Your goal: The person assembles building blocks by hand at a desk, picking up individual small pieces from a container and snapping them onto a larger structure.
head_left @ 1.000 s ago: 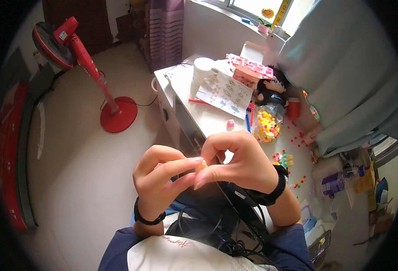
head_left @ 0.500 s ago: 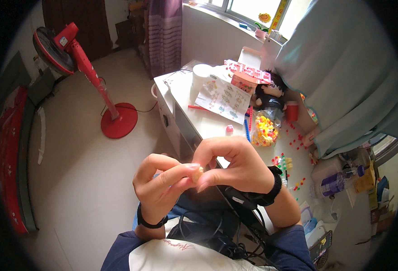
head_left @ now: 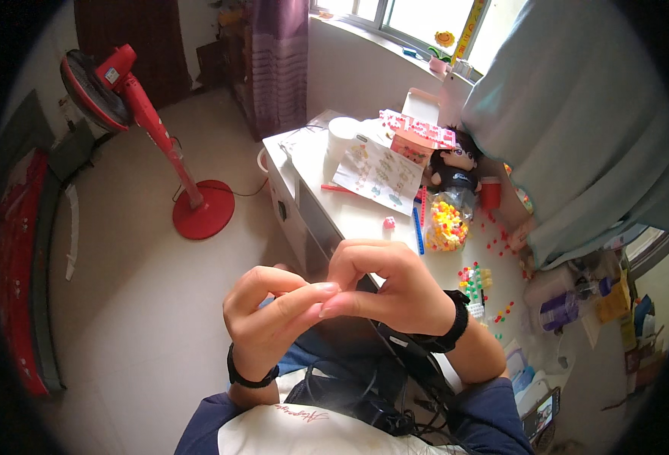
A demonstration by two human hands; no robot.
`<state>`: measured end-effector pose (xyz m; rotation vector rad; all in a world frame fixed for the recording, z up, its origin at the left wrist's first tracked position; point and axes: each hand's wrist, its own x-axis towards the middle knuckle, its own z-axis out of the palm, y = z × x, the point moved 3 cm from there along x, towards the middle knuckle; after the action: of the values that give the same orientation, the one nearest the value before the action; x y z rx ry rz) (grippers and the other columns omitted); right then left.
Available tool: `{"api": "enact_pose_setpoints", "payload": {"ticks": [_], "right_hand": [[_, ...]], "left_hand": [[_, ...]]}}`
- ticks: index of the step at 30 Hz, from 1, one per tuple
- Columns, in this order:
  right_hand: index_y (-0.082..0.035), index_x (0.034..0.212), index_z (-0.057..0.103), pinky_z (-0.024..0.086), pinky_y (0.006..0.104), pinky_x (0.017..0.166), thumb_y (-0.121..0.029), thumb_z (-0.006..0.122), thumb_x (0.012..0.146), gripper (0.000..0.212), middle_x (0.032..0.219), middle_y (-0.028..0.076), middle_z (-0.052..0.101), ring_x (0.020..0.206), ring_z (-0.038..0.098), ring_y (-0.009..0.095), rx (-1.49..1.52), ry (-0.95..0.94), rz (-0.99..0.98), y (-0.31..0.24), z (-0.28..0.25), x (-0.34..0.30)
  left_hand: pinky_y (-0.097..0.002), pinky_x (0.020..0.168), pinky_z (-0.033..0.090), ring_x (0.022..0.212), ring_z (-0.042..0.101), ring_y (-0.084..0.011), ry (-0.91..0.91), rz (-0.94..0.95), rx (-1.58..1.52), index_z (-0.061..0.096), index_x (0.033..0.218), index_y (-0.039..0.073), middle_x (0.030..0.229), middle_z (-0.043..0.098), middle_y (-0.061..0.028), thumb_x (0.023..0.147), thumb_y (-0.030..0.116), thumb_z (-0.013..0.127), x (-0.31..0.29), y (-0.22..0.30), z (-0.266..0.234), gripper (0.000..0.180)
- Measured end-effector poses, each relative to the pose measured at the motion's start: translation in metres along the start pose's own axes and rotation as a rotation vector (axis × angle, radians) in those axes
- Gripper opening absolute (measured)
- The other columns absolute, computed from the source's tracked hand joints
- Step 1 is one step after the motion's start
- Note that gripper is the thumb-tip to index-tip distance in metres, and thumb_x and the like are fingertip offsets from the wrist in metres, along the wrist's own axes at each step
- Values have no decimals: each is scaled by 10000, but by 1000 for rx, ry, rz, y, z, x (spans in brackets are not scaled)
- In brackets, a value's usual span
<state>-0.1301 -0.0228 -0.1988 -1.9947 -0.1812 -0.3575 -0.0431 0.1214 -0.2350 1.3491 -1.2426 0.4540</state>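
In front of my chest, over the near edge of the desk, my two hands meet fingertip to fingertip. My left hand [head_left: 265,320] is closed in a pinch, thumb against the forefinger. Thumb and forefinger of my right hand [head_left: 399,288] pinch at the same spot, touching the left fingertips. Whatever sits between them is covered by the fingers. Beyond the hands, a small pink piece [head_left: 389,222] lies on the white desk [head_left: 350,218]. A clear bag of small yellow, red and white pieces [head_left: 447,227] stands to its right, beside a blue strip [head_left: 418,232].
A printed sheet [head_left: 380,176], a white cylinder [head_left: 342,141], a plush doll [head_left: 456,171] and a red cup [head_left: 490,194] occupy the far desk. Coloured pieces [head_left: 473,280] lie right of my hand. A red fan [head_left: 198,211] stands on the floor at left. Black cables cross my lap.
The small pale yellow piece seen between my fingertips earlier is now hidden. My fingers have closed nearer together, and the view has shifted slightly.
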Motion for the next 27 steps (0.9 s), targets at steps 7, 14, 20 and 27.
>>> {"api": "enact_pose_setpoints", "payload": {"ticks": [7, 14, 20, 27], "right_hand": [[5, 974, 622, 498, 241, 762, -127, 693, 853, 193, 864, 65, 656, 815, 620, 116, -59, 16, 87, -9, -38, -5], [11, 891, 678, 518, 252, 690, -155, 642, 869, 172, 792, 104, 701, 730, 678, 159, -703, 635, 270, 7, -144, -49], [24, 900, 686, 515, 281, 664, -140, 633, 862, 176, 816, 137, 706, 735, 686, 190, -941, 560, 471, 55, -169, -57], [-47, 872, 715, 526, 323, 728, -150, 646, 793, 148, 823, 124, 692, 754, 670, 260, -1136, 454, 598, 84, -162, -53]], "left_hand": [[-235, 517, 453, 640, 598, -155, 12, -45, -32, 735, 913, 77, 783, 623, -50, 613, 106, 842, -3, -5, 8, 319], [-217, 508, 449, 672, 611, -134, 29, -141, -87, 711, 989, 87, 784, 649, -44, 644, 52, 830, -3, -10, 20, 366], [-218, 504, 449, 670, 611, -134, -32, -150, -98, 707, 1006, 90, 778, 654, -42, 660, 35, 817, -2, -8, 31, 367], [-224, 507, 454, 661, 614, -144, -37, -136, -96, 706, 1013, 91, 777, 662, -47, 673, 37, 811, -1, -8, 31, 360]]}}
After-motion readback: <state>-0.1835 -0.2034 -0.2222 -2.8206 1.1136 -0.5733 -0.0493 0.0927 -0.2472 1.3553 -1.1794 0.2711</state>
